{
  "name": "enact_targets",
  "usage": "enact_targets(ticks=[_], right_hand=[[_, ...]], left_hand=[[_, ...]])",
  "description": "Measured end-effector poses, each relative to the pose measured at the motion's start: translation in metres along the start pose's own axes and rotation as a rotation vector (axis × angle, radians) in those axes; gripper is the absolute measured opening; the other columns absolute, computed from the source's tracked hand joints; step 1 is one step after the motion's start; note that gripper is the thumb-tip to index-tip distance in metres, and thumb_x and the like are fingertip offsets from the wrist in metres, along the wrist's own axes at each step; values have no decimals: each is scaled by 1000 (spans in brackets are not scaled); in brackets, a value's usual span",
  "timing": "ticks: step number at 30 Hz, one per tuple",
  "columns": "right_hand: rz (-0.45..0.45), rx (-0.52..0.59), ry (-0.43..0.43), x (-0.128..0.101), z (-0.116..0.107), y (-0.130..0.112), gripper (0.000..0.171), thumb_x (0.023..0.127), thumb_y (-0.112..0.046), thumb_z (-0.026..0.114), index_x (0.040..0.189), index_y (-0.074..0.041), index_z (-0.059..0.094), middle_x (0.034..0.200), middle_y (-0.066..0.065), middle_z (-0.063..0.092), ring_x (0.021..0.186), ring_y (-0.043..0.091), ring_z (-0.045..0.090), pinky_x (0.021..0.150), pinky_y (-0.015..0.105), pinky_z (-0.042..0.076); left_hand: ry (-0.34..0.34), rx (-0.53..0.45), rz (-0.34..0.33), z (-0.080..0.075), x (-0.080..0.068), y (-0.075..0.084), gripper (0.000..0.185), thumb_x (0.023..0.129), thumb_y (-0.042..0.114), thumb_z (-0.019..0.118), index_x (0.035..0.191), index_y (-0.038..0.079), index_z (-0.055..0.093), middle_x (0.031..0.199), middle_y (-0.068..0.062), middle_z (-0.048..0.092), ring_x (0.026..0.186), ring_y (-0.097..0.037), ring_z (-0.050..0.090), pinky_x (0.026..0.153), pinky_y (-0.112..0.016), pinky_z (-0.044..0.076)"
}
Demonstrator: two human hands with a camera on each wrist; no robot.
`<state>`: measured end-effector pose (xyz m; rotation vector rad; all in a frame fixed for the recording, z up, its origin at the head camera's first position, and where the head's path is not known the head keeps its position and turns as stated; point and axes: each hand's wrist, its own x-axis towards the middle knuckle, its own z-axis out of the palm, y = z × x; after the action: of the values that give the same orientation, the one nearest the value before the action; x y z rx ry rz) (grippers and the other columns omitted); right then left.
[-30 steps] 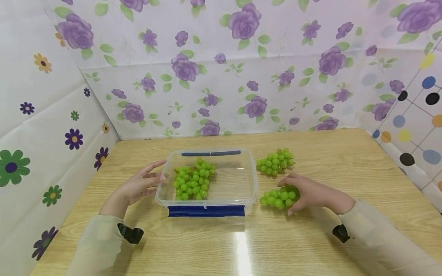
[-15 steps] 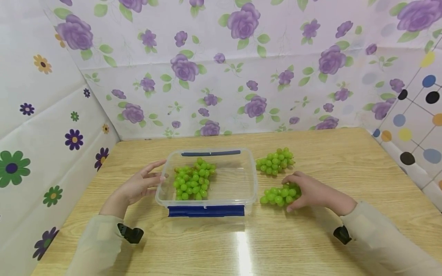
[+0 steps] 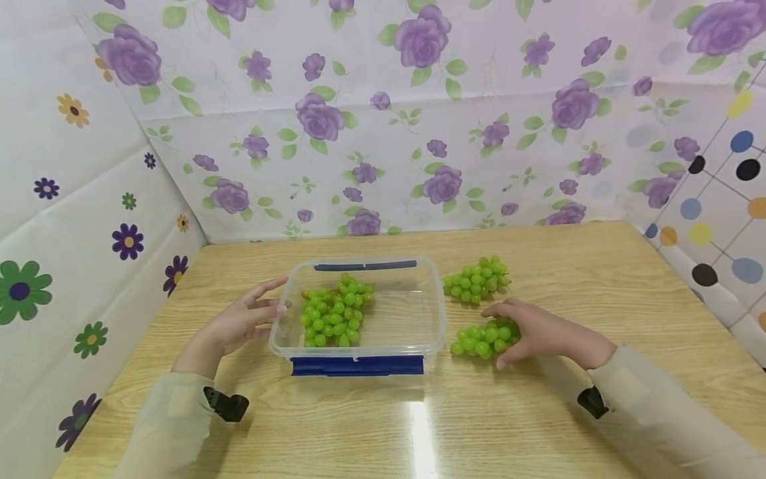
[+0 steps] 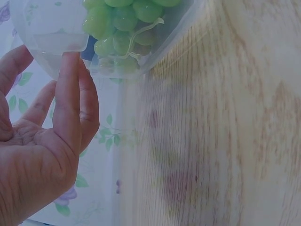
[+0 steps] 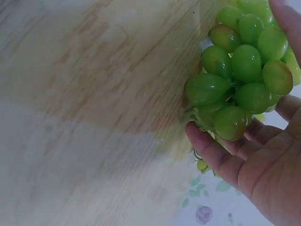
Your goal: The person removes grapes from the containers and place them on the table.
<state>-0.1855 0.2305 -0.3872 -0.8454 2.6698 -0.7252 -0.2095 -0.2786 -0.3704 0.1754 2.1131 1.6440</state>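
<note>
Currently, left hand: I see spread fingers touching a clear, rectangular plastic box.
Right hand: curled round a glossy, plump-berried grape bunch, right of the box.
Table: wood-grained.

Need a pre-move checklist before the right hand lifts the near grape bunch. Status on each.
1. Right hand around the near bunch: ok.
2. Grip firm enough to lift: cannot tell.
3. Near bunch separate from the far bunch: ok, gap shows in head view.
4. Left hand at the box: ok, at its left end.
5. Box uncovered: ok.
6. Bare space inside: ok, right of the inside bunch.
</note>
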Motion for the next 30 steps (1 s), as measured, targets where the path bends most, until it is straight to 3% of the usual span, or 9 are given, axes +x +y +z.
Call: enact_targets(ticks=[15,23,30], right_hand=[[-86,46,14,-2,-1,2,96,65,-41,84,140,2,42,141,24,44,128,46,40,103,61,34],[-96,53,29,-3,-7,0,94,65,-39,85,140,0,42,142,22,44,129,45,39,102,61,35],[-146,35,53,-2,-13,-2,93,64,-36,85,138,2,43,137,23,48,122,46,46,95,60,42]], left_hand=[[1,-5,-5,-1,2,-1,72,97,24,56,154,22,12,148,-29,27,119,-26,53,92,-38,50],[-12,-24,-2,-1,2,0,73,97,23,56,154,21,12,147,-30,27,111,-20,58,86,-33,53],[-15,-28,10,0,-2,2,72,98,23,55,155,21,11,147,-31,26,109,-18,59,86,-33,53]])
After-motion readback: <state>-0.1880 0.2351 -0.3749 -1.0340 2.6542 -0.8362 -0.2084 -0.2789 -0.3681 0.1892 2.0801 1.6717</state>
